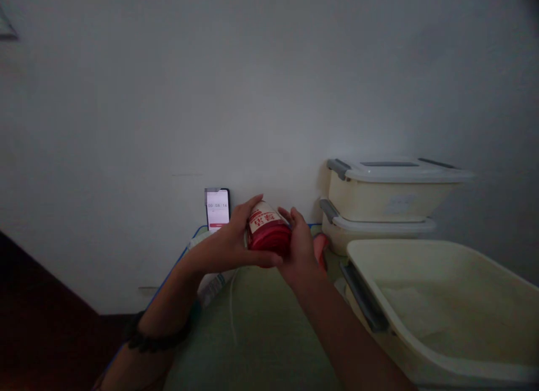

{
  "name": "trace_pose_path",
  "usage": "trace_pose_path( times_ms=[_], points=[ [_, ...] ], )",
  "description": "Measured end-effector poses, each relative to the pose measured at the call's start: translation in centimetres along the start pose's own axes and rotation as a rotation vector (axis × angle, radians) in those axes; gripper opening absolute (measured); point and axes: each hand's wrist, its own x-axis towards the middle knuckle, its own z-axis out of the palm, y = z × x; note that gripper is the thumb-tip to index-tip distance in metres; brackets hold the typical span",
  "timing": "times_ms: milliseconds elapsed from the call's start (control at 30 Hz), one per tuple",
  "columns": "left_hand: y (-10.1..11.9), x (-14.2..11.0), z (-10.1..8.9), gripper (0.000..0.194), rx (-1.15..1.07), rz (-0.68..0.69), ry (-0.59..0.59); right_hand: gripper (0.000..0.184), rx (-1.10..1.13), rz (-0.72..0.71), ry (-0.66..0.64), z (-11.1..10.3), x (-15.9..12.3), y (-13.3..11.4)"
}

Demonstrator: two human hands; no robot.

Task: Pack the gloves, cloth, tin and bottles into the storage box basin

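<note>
I hold a red, rounded, roll-like thing with a cream label between both hands, above the green table top. Large red characters are printed on the label. My left hand wraps its left side, the thumb running along the lower edge. On the other side my right hand is closed against it, with the fingertips near the label. Its far side and underside are hidden, and dim light keeps me from telling exactly what it is.
A phone showing a timer leans on the wall. White plastic packaging lies beneath my left arm. At right are a lidded cream box stacked on another and an open tub. Something red lies behind my right wrist.
</note>
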Motion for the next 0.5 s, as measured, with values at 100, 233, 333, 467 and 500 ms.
trace_pose_path(
  times_ms=[100, 233, 333, 467, 500],
  points=[
    [-0.2, 0.0, 0.1, 0.111, -0.013, -0.015, 0.021, 0.017, -0.028, -0.003, -0.005, 0.1, -0.1, -0.4],
    [-0.6, 0.3, 0.1, 0.105, -0.11, -0.033, 0.063, 0.023, -0.05, -0.042, -0.067, 0.3, -0.3, -0.1],
    [-0.9, 0.6, 0.0, 0.098, -0.245, -0.055, 0.076, 0.025, -0.069, -0.131, -0.101, 0.2, -0.4, 0.6],
    [-0.9, 0.9, 0.4, 0.092, -0.391, -0.079, 0.099, 0.028, -0.083, -0.241, -0.105, 0.0, -0.3, 1.2],
    [-0.9, 0.9, 0.6, 0.091, -0.408, -0.087, 0.101, 0.029, -0.085, -0.251, -0.097, 0.0, -0.4, 1.2]
  ],
)
